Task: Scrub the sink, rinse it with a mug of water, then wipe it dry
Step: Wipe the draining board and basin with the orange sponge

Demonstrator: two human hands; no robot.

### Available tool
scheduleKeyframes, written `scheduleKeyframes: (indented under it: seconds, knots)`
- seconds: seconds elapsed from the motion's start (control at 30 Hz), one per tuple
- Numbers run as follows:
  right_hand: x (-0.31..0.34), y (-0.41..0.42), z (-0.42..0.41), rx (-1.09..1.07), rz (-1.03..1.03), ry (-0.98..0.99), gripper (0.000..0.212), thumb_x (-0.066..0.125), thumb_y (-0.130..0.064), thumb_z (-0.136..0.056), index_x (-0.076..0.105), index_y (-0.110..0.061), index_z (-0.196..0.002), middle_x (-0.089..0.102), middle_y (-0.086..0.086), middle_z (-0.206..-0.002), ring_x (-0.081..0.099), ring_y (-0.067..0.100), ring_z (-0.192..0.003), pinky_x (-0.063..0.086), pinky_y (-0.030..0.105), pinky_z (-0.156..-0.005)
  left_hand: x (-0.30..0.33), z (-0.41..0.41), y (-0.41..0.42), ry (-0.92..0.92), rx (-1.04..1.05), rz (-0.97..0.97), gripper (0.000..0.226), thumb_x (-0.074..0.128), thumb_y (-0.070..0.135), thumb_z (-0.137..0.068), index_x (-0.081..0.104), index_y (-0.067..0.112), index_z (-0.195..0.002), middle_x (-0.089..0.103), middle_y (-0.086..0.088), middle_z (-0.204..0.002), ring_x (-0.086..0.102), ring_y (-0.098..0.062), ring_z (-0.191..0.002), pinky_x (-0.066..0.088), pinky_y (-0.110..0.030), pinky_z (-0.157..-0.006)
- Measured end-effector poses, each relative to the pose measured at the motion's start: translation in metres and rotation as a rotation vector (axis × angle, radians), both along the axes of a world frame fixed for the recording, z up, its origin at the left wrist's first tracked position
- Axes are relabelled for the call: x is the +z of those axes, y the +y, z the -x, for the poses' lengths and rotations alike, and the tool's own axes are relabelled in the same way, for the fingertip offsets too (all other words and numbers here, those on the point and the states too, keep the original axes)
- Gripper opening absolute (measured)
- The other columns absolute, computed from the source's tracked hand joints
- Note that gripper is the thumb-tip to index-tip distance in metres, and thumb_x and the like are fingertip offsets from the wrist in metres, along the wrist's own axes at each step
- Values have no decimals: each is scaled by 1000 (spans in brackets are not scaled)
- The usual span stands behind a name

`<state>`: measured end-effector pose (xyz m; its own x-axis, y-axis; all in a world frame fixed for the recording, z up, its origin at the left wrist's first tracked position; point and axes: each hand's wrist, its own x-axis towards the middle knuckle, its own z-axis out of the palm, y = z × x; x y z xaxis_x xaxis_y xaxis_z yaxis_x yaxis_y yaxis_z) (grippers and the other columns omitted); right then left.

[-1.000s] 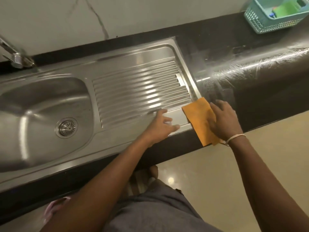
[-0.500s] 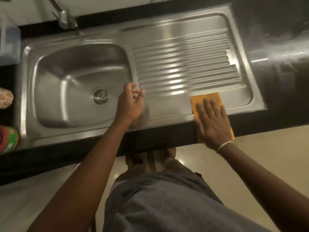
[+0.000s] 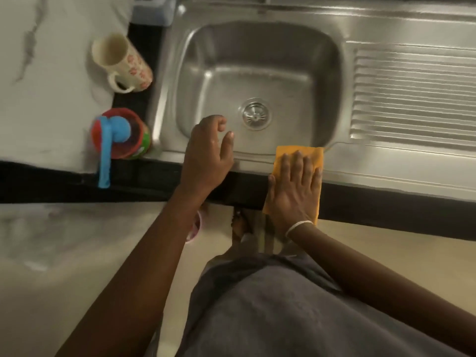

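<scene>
At the far left, a cream plastic mug with red flower prints (image 3: 121,61) stands on the dark counter strip (image 3: 136,99) beside the sink, its handle turned toward the near side. Nearer, a round red and green container (image 3: 128,135) sits just left of the sink's rim, and a blue long-handled brush (image 3: 109,148) lies across its top, the handle sticking out past the near counter edge. A pale blue plastic tub (image 3: 153,11) shows partly at the far edge, touching the sink's far-left corner.

The stainless steel sink (image 3: 164,99) fills the middle, with a round metal drain strainer (image 3: 256,117) low in its basin. The left hand (image 3: 208,155) rests on the near rim at the basin's left side, fingers loosely curled and apart, holding nothing. Just to its right, the right hand (image 3: 296,189) lies flat, fingers spread wide, pressing a square orange cleaning cloth (image 3: 286,152) against the near rim; the cloth's near part hangs over the black counter front (image 3: 386,210). A thin white band (image 3: 298,226) circles that wrist.

Further right, the ribbed steel draining board (image 3: 412,99) runs to the picture's right edge. Blur softens the fine detail throughout.
</scene>
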<state>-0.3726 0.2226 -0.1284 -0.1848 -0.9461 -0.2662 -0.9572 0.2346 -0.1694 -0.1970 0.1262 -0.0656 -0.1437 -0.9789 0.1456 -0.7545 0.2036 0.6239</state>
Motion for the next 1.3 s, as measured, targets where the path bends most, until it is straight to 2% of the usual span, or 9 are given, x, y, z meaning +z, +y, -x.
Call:
scheduleKeyframes:
  seconds: [0.37,0.47,0.6,0.7,0.77,0.9,1.0,1.17,1.3]
  knots:
    - [5,-46,-162,365,-29,-105,78,3,-52,-89,0,-15,-158,-6,13,-164,-8,30,-151,1,50,-122,-6,-108,0,-57,137,49,29,51,23,-97,55,4,-119,60,-10,-112,56,-18,-101,44,-23,-88]
    - [10,-66,-190,438,18,-165,71,10,-43,-92,18,-16,-157,13,11,-163,10,28,-151,9,44,-123,6,-131,-4,-153,222,133,29,54,24,-93,58,6,-115,61,-10,-108,55,-21,-102,37,-21,-90]
    - [20,-103,-199,154,168,-434,41,48,-18,-96,55,-24,-136,67,7,-123,64,28,-109,49,36,-86,27,-159,-13,-270,320,195,44,66,34,-82,57,9,-117,56,-10,-119,53,-25,-111,41,-30,-93]
    - [38,-135,-177,4,183,-793,22,50,-18,-100,66,-20,-115,70,-3,-95,65,-1,-81,51,26,-75,30,-180,-23,-401,325,-4,80,76,48,-71,44,11,-134,41,-12,-141,42,-30,-128,43,-39,-98]
    - [52,-138,-154,139,225,-867,23,48,-19,-102,66,-18,-116,68,-6,-92,63,-5,-78,49,18,-71,28,-193,-30,-384,283,-151,101,82,48,-66,30,11,-144,30,-14,-150,32,-33,-137,38,-45,-106]
    - [42,-103,-99,713,142,-676,43,40,-27,-101,52,-19,-142,64,8,-129,61,17,-116,49,39,-98,28,-204,-41,-398,100,-318,126,90,46,-55,15,12,-151,29,-14,-151,33,-34,-137,38,-49,-109]
    - [9,-81,-71,1285,82,-171,55,33,-36,-103,31,-16,-153,21,10,-162,16,30,-150,21,58,-117,26,-207,-47,-483,53,-328,125,91,47,-52,21,10,-148,38,-13,-145,40,-33,-131,38,-44,-107]
    - [3,-88,-83,1497,108,66,57,10,-43,-104,7,-25,-158,-1,9,-165,-3,34,-151,11,57,-120,23,-204,-48,-528,9,-288,110,86,44,-61,23,11,-145,40,-15,-138,42,-34,-125,37,-44,-104]
    - [2,-103,-124,1561,147,40,57,12,-45,-104,12,-26,-158,3,5,-165,-4,32,-151,9,56,-120,41,-200,-52,-534,14,-343,112,85,45,-61,19,13,-146,37,-15,-138,40,-34,-125,37,-44,-101]
